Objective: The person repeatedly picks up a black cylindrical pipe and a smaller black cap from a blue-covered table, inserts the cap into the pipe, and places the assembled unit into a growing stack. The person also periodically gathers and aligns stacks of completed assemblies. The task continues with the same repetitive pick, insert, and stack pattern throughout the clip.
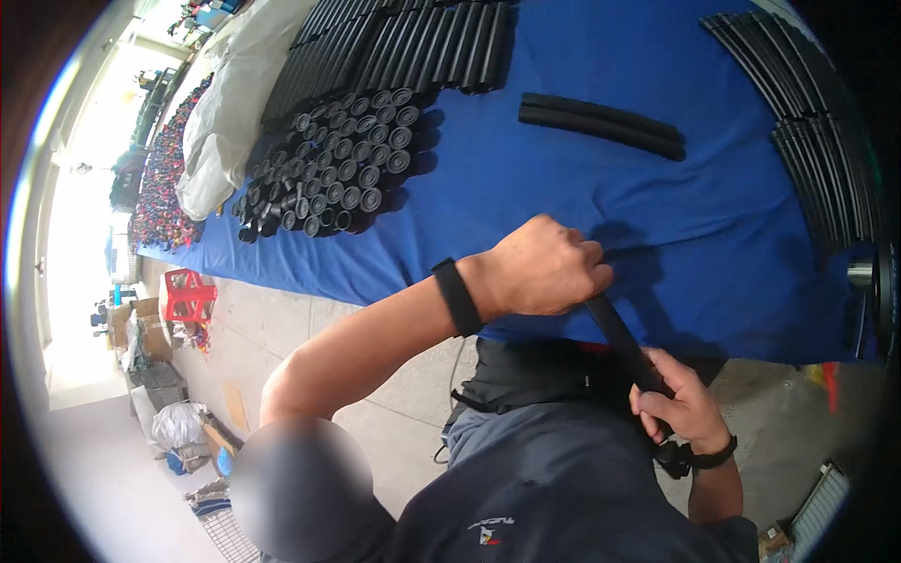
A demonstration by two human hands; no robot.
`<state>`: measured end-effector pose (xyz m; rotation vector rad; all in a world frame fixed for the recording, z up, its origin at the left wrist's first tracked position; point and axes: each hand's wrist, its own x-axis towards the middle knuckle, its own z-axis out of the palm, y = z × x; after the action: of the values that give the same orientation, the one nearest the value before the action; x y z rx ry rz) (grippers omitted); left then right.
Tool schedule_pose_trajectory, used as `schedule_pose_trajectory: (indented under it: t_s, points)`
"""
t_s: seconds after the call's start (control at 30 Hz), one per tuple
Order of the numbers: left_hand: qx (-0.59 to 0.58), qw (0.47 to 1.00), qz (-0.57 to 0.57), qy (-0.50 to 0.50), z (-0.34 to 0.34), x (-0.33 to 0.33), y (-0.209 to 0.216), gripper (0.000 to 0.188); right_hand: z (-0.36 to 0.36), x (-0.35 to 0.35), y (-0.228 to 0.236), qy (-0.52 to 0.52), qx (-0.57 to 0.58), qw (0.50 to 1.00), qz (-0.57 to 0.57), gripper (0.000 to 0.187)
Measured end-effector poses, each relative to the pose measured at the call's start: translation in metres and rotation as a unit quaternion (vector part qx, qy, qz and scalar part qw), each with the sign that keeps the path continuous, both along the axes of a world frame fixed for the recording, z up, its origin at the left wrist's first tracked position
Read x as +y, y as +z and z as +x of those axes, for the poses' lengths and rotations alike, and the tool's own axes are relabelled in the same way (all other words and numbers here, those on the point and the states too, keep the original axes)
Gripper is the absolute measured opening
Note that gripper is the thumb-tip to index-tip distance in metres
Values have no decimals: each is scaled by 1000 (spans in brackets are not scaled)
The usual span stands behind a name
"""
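Observation:
A black tube (618, 330) slants between my hands at the table's near edge. My left hand (549, 266) is closed in a fist around its upper end, and the fingers hide that end. Lower down and to the right, my right hand (683, 399) wraps round the other end, close to my body. Beyond my hands, two black tubes (601, 125) lie side by side on the blue cloth (526, 202). Many round black caps (347, 159) with ringed tops stand in a cluster left of them.
Rows of black tubes (404, 42) cover the far left of the table, beside a pale plastic sheet (239, 94). More dark tubes (798, 94) are stacked at the right edge, with a metal cylinder (859, 273) nearer. A red stool (190, 296) stands on the floor at left.

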<state>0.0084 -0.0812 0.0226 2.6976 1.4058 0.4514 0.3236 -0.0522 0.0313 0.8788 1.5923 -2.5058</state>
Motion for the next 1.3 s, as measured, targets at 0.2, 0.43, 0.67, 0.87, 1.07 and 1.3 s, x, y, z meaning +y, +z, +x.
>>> schedule_pose_trajectory:
  t_s: [0.2,0.43,0.67,0.87,1.07,1.3]
  points:
    - [11,996,85,4,0,4,1,17,5,6,2,-46,16,972,-229,54]
    - [4,996,87,3,-1,6,1,18,-2,9,10,14,-9,984,-175,63]
    - [29,997,67,3,2,17,5,19,1,12,9,5,16,985,-171,54]
    - [-44,986,161,28,13,34,18,42,3,33,4,47,9,945,324,41]
    - [-217,941,-121,230,-35,53,-6,42,28,152,65,-118,-78,833,535,33]
    - [-442,768,-360,293,-66,66,-32,38,29,389,92,-176,-225,609,740,39]
